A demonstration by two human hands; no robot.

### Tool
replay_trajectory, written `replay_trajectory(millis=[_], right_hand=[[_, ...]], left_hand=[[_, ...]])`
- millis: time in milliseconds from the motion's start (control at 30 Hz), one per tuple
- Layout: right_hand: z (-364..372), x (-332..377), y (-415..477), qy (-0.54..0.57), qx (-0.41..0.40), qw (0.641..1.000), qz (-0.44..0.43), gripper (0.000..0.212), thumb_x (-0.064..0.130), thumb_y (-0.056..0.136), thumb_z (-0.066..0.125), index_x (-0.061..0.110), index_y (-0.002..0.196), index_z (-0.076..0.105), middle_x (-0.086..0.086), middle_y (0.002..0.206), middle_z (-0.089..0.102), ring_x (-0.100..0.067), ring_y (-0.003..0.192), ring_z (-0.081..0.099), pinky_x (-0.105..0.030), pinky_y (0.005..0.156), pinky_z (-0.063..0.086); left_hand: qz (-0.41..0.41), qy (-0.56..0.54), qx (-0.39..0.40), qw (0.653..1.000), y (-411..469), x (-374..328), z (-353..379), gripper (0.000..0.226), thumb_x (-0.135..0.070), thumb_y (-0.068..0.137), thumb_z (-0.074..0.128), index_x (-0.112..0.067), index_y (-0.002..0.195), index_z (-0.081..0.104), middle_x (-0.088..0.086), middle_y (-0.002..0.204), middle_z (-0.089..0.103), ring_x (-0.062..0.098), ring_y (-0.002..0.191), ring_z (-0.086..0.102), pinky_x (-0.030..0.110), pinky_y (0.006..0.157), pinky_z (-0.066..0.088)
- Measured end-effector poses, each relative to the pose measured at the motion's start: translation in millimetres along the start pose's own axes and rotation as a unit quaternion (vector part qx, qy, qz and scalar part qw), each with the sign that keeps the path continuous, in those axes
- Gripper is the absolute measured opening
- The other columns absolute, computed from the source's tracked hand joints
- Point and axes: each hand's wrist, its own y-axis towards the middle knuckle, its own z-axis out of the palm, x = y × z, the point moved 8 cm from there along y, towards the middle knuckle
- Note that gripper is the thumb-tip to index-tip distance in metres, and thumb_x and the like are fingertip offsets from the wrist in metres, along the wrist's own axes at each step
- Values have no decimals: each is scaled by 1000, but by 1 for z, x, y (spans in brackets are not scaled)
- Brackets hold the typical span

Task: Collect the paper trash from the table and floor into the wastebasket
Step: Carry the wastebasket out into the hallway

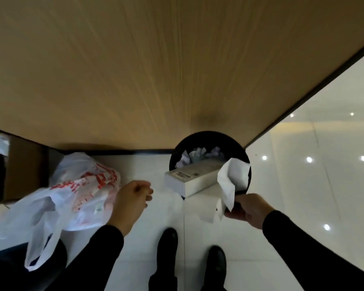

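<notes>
red print on plastic bag [86, 185], label on white box [189, 179], both unreadable

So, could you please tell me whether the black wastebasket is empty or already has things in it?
Not empty. Crumpled paper lies inside the wastebasket, and a white box pokes out over its rim.

Wastebasket [208, 141]: black; paper [229, 179] & box [189, 181]: white. Bag [82, 192]: white w/ red print. Table [156, 70]: tan woodgrain.
</notes>
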Motion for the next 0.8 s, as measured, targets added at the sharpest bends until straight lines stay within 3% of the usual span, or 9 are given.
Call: replay_trajectory(millis=[300, 600, 800], right_hand=[[6, -51, 129, 14, -11, 999, 27, 29, -8, 90, 42, -16, 116, 53, -19, 78, 60, -30, 65, 58, -30, 42, 57], [17, -72, 181, 9, -1, 1000, 29, 33, -8, 90, 41, -18, 120, 50, -17, 77, 59, -29, 63, 57, -29, 42, 55], [8, -90, 195, 10, -28, 999, 38, 34, -7, 90, 42, -19, 119, 51, -24, 90, 60, -31, 65, 58, -38, 60, 56]], left_hand=[[-22, 65, 47, 997, 97, 76, 58, 18, -5, 87, 47, -15, 87, 62, 3, 83, 66, 16, 72, 62, 28, 64, 49], [-23, 101, 58, 993, 132, 103, 80, 19, -6, 87, 48, -19, 83, 62, 0, 80, 66, 12, 69, 61, 25, 61, 49], [-9, 130, 80, 988, 136, 100, 89, 20, -8, 87, 49, -22, 81, 62, 0, 85, 68, 13, 74, 63, 25, 62, 50]])
